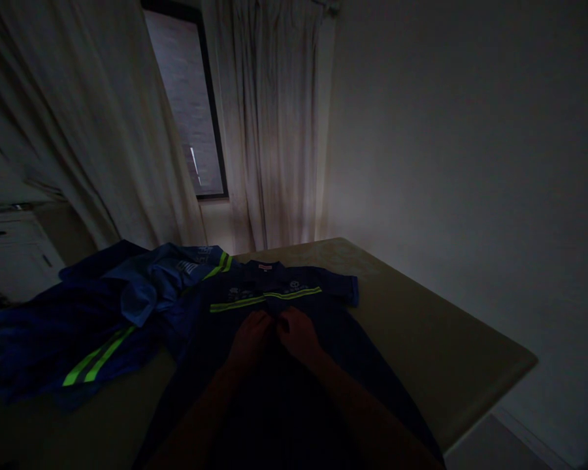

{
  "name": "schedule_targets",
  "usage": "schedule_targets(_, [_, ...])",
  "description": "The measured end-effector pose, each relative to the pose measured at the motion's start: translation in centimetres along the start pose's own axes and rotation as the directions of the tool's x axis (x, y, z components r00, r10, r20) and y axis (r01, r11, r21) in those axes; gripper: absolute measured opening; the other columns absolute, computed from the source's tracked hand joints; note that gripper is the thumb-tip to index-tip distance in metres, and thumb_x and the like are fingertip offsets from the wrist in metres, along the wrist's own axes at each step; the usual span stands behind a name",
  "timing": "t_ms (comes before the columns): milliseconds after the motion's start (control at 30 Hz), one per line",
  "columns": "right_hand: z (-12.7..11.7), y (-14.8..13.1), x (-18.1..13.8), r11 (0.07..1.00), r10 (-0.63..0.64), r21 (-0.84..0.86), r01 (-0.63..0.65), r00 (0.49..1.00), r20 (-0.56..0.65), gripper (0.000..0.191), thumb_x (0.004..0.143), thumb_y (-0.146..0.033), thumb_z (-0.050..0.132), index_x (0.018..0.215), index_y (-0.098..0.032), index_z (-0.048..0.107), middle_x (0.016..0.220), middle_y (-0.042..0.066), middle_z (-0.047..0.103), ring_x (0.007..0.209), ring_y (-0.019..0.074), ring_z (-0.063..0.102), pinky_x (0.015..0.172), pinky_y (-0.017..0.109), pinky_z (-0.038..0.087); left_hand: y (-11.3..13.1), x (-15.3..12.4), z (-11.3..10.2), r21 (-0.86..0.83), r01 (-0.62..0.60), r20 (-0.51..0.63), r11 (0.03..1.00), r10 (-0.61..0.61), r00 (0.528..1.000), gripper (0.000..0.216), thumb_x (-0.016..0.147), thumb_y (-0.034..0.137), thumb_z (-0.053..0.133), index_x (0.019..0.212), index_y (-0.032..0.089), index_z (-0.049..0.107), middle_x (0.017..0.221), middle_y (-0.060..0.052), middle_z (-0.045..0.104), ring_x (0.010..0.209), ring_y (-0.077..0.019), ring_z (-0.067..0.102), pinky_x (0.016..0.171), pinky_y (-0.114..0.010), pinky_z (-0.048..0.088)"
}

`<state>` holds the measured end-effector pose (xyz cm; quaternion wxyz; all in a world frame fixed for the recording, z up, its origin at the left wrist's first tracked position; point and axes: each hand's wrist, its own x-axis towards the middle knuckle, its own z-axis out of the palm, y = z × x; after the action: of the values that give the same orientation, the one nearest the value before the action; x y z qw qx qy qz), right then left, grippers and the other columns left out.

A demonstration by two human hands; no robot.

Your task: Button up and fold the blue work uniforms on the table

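A dark blue work shirt [333, 326] with a yellow-green reflective stripe across its chest lies spread out, collar toward the far side. Both my hands meet over its front, just below the stripe. My left hand [251, 331] has its fingers bent and pressed together at the middle of the shirt front. Close beside it, my right hand [296, 329] is curled in the same way, its fingertips near those of the left. The dim light hides the fingertips, but both hands appear to pinch the shirt's front edges.
The shirt lies on a large pale table [421, 339] whose right corner juts toward the wall. Left of the shirt is a heap of blue garments [142, 294] with reflective bands. Behind stand curtains [274, 130], a window [186, 98] and a white cabinet [14, 254].
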<state>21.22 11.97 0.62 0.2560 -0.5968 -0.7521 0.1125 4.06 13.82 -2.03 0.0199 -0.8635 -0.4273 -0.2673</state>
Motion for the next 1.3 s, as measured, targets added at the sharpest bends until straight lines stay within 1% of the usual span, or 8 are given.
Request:
schedule_targets(267, [0.1,0.2,0.1,0.99,0.137,-0.029,-0.136,0.991,0.009,0.016,0.094,-0.029,0.06,0.1,-0.021,0.072,0.101,0.007,0.077,0.097,0.0224,0.07,0.08,0.028,0.044,-0.1,-0.2,0.3,-0.031,-0.011,-0.017,0.999,0.01,1.0,0.018,0.098,0.013,0.052,0.101,0.022,0.067,0.099,-0.005,0.069,0.096,-0.0221,0.064,0.093,-0.038,0.05])
schedule_targets(367, [-0.2,0.1,0.1,0.985,0.152,-0.073,-0.156,0.987,-0.057,0.017,0.095,-0.029,0.059,0.105,-0.021,0.069,0.108,0.007,0.075,0.098,0.0222,0.069,0.08,0.028,0.044,-0.1,-0.2,0.4,0.001,0.012,0.002,1.0,-0.012,1.0,0.016,0.097,0.013,0.053,0.101,0.021,0.066,0.099,-0.006,0.069,0.095,-0.0233,0.064,0.092,-0.039,0.05])
schedule_targets(467, [-0.7,-0.3,0.1,0.983,0.117,-0.128,-0.129,0.988,-0.098,0.018,0.096,-0.026,0.054,0.11,-0.022,0.065,0.113,0.008,0.073,0.099,0.0211,0.069,0.079,0.028,0.044,-0.1,-0.2,0.4,0.018,0.007,0.021,1.0,-0.007,1.0,0.015,0.096,0.013,0.053,0.099,0.02,0.066,0.098,-0.007,0.069,0.093,-0.0246,0.063,0.089,-0.04,0.051])
schedule_targets(600, [-0.4,-0.7,-0.1,0.98,0.06,-0.188,-0.057,0.998,0.011,0.016,0.095,-0.023,0.054,0.107,-0.021,0.066,0.11,0.008,0.073,0.098,0.0216,0.069,0.078,0.028,0.044,-0.1,-0.2,0.2,-0.03,-0.026,-0.004,0.999,0.025,1.0,0.015,0.097,0.013,0.053,0.098,0.02,0.066,0.099,-0.007,0.069,0.094,-0.0242,0.063,0.092,-0.04,0.05])
schedule_targets(767, [0.5,-0.1,-0.1,0.994,0.044,-0.1,-0.039,0.998,0.044,0.018,0.094,-0.027,0.057,0.104,-0.02,0.07,0.107,0.008,0.075,0.099,0.0224,0.069,0.08,0.029,0.044,0.1,-0.2,0.0,-0.073,0.011,-0.019,0.997,-0.012,1.0,0.015,0.095,0.012,0.054,0.095,0.02,0.066,0.096,-0.006,0.068,0.093,-0.0236,0.064,0.088,-0.038,0.051])
schedule_targets(933, [0.5,0.5,0.1,0.998,0.057,-0.001,-0.057,0.997,0.045,0.018,0.093,-0.03,0.061,0.1,-0.021,0.074,0.1,0.006,0.078,0.095,0.0211,0.07,0.079,0.027,0.043,0.0,-0.2,0.1,-0.101,0.025,-0.051,0.995,-0.03,0.998,0.013,0.094,0.013,0.056,0.095,0.02,0.067,0.096,-0.006,0.068,0.093,-0.0224,0.064,0.086,-0.036,0.052])
schedule_targets(1133, [0.5,0.6,0.1,0.996,0.041,0.082,-0.043,0.999,0.022,0.017,0.093,-0.027,0.061,0.099,-0.021,0.076,0.098,0.005,0.079,0.09,0.0187,0.071,0.076,0.025,0.043,-0.3,-0.3,0.1,-0.013,-0.005,-0.009,1.0,0.004,1.0,0.017,0.096,0.014,0.053,0.096,0.022,0.069,0.095,-0.005,0.071,0.091,-0.0232,0.065,0.087,-0.04,0.05])
schedule_targets(1300, [0.2,0.4,0.2,0.992,0.024,0.125,-0.023,1.0,-0.002,0.019,0.096,-0.028,0.059,0.094,-0.021,0.076,0.096,0.004,0.079,0.089,0.0176,0.071,0.075,0.024,0.043,-0.1,-0.4,0.0,-0.027,-0.005,-0.068,1.0,0.003,0.998,0.018,0.095,0.016,0.053,0.095,0.023,0.07,0.096,-0.006,0.069,0.092,-0.0232,0.063,0.088,-0.039,0.051])
